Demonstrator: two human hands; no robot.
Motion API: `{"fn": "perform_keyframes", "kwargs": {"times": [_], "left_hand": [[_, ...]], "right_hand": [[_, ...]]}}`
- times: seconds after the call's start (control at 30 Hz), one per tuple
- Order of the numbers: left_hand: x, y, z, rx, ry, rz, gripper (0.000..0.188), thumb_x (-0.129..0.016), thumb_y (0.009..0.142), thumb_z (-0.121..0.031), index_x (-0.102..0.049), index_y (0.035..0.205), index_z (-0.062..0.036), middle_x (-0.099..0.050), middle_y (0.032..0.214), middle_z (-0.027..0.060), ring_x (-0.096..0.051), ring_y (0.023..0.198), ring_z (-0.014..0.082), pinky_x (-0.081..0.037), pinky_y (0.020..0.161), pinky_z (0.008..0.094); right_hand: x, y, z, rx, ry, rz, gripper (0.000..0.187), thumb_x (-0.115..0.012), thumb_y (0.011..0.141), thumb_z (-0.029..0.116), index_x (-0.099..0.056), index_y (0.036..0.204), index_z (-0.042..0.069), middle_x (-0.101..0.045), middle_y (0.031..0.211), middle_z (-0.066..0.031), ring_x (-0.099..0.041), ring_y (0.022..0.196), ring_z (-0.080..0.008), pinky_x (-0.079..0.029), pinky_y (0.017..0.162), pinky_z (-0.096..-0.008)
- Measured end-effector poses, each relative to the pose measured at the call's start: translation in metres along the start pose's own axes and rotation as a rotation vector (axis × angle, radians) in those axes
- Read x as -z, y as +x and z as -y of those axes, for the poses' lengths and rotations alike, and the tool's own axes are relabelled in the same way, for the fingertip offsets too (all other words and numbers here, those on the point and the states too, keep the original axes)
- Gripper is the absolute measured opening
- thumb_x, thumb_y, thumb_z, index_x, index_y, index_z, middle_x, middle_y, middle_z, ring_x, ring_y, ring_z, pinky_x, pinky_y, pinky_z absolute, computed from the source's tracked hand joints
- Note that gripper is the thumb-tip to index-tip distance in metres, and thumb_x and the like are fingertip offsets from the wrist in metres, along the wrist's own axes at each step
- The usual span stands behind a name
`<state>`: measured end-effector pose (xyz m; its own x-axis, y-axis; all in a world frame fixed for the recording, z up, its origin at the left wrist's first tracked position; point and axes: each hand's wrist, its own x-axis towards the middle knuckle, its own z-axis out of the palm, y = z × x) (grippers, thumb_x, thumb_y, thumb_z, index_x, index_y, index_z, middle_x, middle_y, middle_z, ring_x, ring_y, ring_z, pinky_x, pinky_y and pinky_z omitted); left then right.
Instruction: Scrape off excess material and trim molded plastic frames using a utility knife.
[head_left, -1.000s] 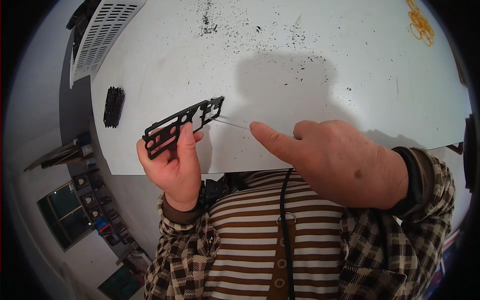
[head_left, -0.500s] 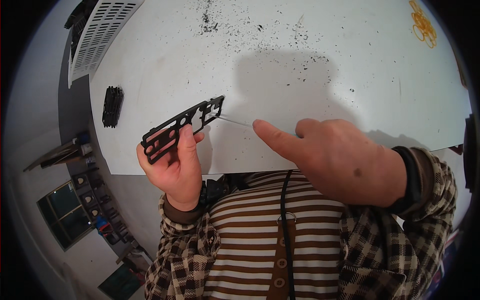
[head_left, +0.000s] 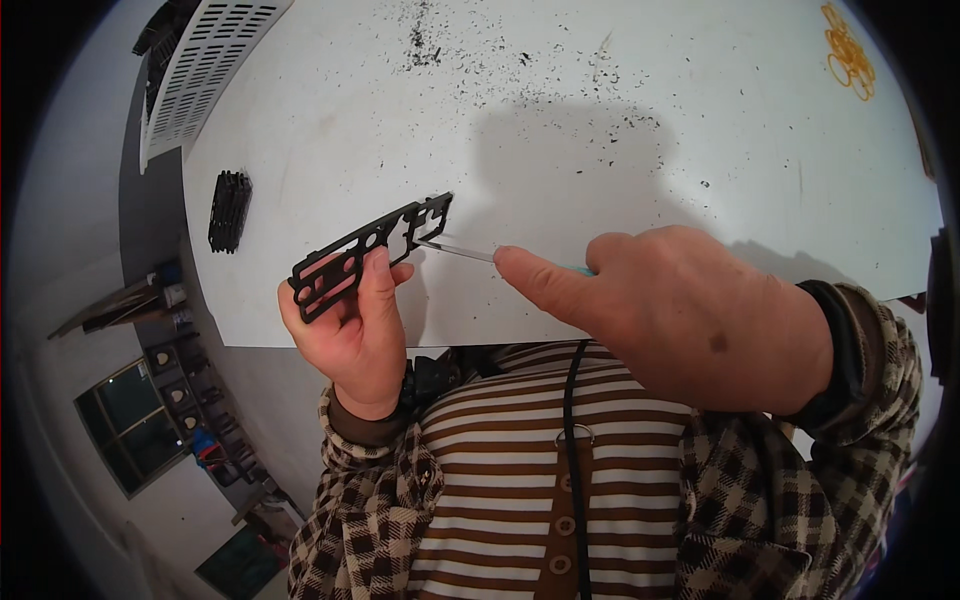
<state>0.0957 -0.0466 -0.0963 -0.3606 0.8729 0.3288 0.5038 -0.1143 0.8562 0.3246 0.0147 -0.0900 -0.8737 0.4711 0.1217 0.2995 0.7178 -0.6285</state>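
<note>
My left hand point(head_left: 352, 335) holds a flat black plastic frame point(head_left: 368, 252) with several cut-outs, thumb pressed on its face, above the near edge of the white table point(head_left: 620, 130). My right hand point(head_left: 680, 315) grips a thin metal blade tool point(head_left: 455, 250) with a pale blue handle mostly hidden in the fist, index finger stretched along it. The blade tip touches the right end of the frame.
A small stack of black parts point(head_left: 229, 209) lies at the table's left edge. A white perforated panel point(head_left: 205, 75) sits at the far left corner. Black shavings point(head_left: 520, 60) are scattered over the far side. Orange rings point(head_left: 848, 48) lie at the far right.
My right hand has shifted slightly; the blade stays at the frame's right end. My left hand holds the frame in nearly the same place.
</note>
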Motion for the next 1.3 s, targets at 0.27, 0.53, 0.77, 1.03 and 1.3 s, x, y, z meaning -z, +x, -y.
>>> {"fn": "perform_keyframes", "kwargs": {"times": [0.27,0.53,0.77,1.03,1.3], "left_hand": [[-0.002,-0.004,-0.006,0.005,0.021,-0.047,0.024,-0.061,0.080,0.002,-0.040,0.092,0.0031,-0.056,0.080,0.0115,-0.060,0.065,0.0159,-0.055,0.058,0.0283],[0.001,-0.010,0.001,-0.037,0.035,-0.020,0.014,-0.060,0.081,0.002,-0.049,0.088,0.0067,-0.056,0.080,0.0094,-0.060,0.066,0.0149,-0.055,0.057,0.0274],[0.004,-0.013,-0.003,-0.050,0.055,0.034,0.007,-0.058,0.082,0.002,-0.054,0.084,0.0075,-0.056,0.079,0.0073,-0.060,0.066,0.0137,-0.055,0.057,0.0262],[0.009,-0.012,0.001,-0.062,0.006,0.002,0.007,-0.058,0.083,0.001,-0.054,0.083,0.0071,-0.056,0.078,0.0070,-0.059,0.064,0.0131,-0.055,0.057,0.0263],[0.010,-0.021,0.007,-0.069,-0.021,0.017,0.008,-0.058,0.083,0.001,-0.054,0.087,0.0067,-0.057,0.078,0.0068,-0.059,0.065,0.0135,-0.054,0.060,0.0264]], "right_hand": [[-0.008,-0.004,-0.003,-0.094,0.070,0.111,0.060,-0.052,0.071,-0.003,-0.039,0.130,0.005,-0.050,0.062,-0.0123,-0.050,0.049,-0.0278,-0.042,0.048,-0.0362],[-0.010,-0.007,0.005,-0.090,0.229,0.109,0.062,-0.053,0.071,-0.003,-0.039,0.131,0.006,-0.049,0.059,-0.0115,-0.050,0.049,-0.0272,-0.042,0.048,-0.0365],[-0.001,-0.003,0.018,-0.103,-0.020,0.212,0.065,-0.054,0.069,-0.003,-0.038,0.131,0.007,-0.047,0.058,-0.0099,-0.050,0.050,-0.0265,-0.042,0.048,-0.0360],[-0.011,-0.003,0.009,-0.156,0.085,0.166,0.064,-0.054,0.069,-0.005,-0.038,0.131,0.005,-0.050,0.064,-0.0114,-0.053,0.055,-0.0275,-0.043,0.050,-0.0366],[-0.008,-0.015,0.023,-0.125,0.130,0.113,0.061,-0.052,0.070,-0.005,-0.037,0.129,0.001,-0.051,0.073,-0.0146,-0.056,0.059,-0.0299,-0.046,0.053,-0.0370]]}}
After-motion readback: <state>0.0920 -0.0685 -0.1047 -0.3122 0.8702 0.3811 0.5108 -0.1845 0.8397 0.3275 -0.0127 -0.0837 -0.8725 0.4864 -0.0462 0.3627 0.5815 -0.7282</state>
